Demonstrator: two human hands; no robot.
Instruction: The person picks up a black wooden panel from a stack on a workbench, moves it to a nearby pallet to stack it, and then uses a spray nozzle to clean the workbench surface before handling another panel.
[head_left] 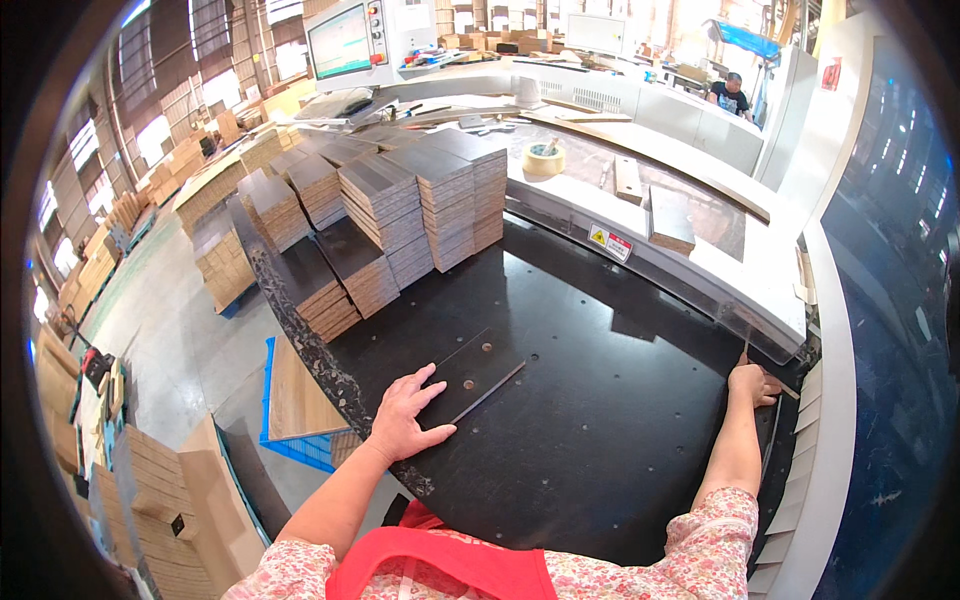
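A thin dark panel (492,368) with two round holes lies on the black tabletop (585,425). My left hand (405,412) rests at its near left end, fingers spread, thumb by the panel's near corner. At the right side of the table, my right hand (753,384) reaches the corner below the pale machine beam (735,285). Its fingers are bent against the table's edge, and what they grip is too small to make out.
Stacks of dark-faced boards (380,205) stand at the far left of the tabletop. On the beam lie a tape roll (543,159) and a small board block (671,220). A monitor (342,42) stands at the back; a person (730,97) is far right.
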